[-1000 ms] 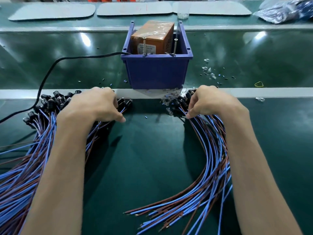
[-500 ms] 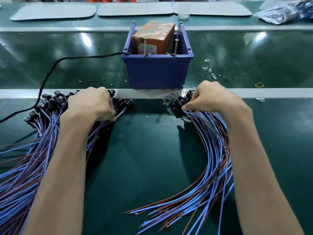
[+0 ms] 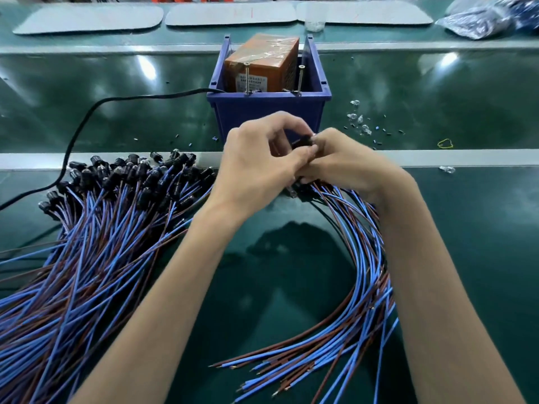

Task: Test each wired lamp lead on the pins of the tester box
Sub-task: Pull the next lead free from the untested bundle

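An orange tester box [image 3: 262, 62] stands in a blue bin [image 3: 268, 112], with two metal pins [image 3: 247, 78] rising at the bin's front rim. A large pile of blue-and-brown lamp leads [image 3: 96, 243] with black sockets lies on the left. A smaller curved bundle of leads [image 3: 361, 258] lies on the right. My left hand [image 3: 256, 167] and my right hand [image 3: 347, 167] meet in front of the bin. Both pinch black lamp sockets [image 3: 303, 141] at the head of the right bundle, raised a little off the belt.
A black power cable [image 3: 87, 118] runs from the bin to the left edge. Loose small bulbs and bits [image 3: 361, 123] and a yellow rubber band [image 3: 444, 143] lie right of the bin. Grey trays [image 3: 230, 13] and a plastic bag [image 3: 484, 18] sit at the back.
My left hand left the left pile and moved right to join my right hand. Both hands rose with sockets from the right bundle, in front of the bin.
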The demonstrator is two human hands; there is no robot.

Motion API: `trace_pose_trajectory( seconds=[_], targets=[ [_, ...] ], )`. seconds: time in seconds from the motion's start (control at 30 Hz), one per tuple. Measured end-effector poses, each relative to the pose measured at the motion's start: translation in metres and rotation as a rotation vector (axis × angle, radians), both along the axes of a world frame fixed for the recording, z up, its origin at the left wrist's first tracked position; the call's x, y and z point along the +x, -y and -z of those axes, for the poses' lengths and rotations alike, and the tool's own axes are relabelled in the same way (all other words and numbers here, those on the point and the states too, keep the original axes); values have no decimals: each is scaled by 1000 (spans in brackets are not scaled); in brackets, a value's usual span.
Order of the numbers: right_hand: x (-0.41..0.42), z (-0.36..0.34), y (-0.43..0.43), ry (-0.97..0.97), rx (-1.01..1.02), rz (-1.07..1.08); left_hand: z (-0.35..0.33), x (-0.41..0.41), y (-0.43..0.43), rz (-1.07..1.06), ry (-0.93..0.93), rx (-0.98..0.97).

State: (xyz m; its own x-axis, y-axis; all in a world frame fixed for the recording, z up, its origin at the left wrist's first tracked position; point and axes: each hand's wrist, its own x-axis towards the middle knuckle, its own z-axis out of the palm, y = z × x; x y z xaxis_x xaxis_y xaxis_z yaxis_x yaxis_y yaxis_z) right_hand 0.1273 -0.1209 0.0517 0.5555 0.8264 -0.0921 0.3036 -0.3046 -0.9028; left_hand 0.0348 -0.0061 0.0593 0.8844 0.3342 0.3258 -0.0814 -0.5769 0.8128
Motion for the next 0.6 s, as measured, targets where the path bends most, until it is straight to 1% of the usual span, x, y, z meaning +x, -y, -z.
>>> trace_pose_trajectory(
  seconds=[0.17,0.23,0.3,0.33,0.37,0.4,0.47,0.5,0.53,0.6],
  targets=[
    [1,-1,7,-92,178,-44,-3,0,6,26,20,-176],
    [0,-2,6,-93,234,-14,-5,-1,8,56,61,-256],
    [-1,-4,4,-77,309,56,-7,-3,9,107,105,-405],
    [-1,-5,3,-76,354,108,-9,-3,10,143,92,-478],
    [-2,-6,2,-86,404,161,-10,-3,11,182,33,-541],
    [-2,-8,0,-97,451,209,-10,-2,13,222,-86,-586],
    [-1,-9,-2,-107,508,274,-10,1,20,260,-403,-595],
    [-1,-10,-2,-117,521,297,-8,2,23,237,-506,-609],
    [0,-10,-2,-135,531,316,-5,4,26,183,-539,-674],
    [2,-12,-1,-194,560,338,0,8,26,36,-456,-940]
  ],
)
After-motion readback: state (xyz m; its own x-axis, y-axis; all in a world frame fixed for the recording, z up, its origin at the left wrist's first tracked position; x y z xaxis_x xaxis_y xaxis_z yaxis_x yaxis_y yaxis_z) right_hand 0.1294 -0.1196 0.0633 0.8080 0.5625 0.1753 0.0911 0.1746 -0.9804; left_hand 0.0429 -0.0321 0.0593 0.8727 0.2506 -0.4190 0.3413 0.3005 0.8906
